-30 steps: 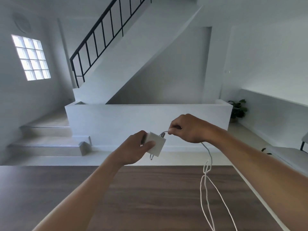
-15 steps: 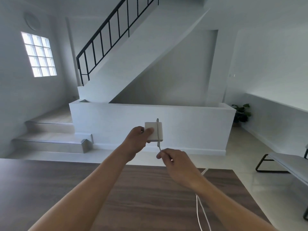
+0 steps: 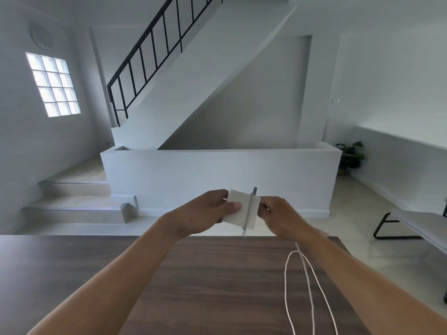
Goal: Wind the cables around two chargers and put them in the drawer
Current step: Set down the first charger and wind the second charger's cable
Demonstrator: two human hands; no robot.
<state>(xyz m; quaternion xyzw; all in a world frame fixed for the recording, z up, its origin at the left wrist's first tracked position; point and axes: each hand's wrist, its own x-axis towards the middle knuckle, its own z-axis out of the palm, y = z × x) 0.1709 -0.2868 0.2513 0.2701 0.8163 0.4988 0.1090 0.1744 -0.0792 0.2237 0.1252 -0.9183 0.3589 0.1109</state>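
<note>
I hold the charger [image 3: 242, 209] in my left hand [image 3: 205, 211], fingers clamped on it above the bench's [image 3: 193, 281] far edge. My right hand [image 3: 281, 215] pinches the cable [image 3: 300, 286]; its slack trails over the bench. I should keep each turn taut and flat.

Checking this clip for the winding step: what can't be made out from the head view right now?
- Drawer and second charger: neither appears anywhere in the head view.
- Cable: its loose loops run off the bottom edge, so the remaining length is unknown.
- Right hand: its grip on the cable is hidden behind its own fingers.
- Charger: the far side is hidden, partly by the left hand, so the wrap count is unclear.
</note>
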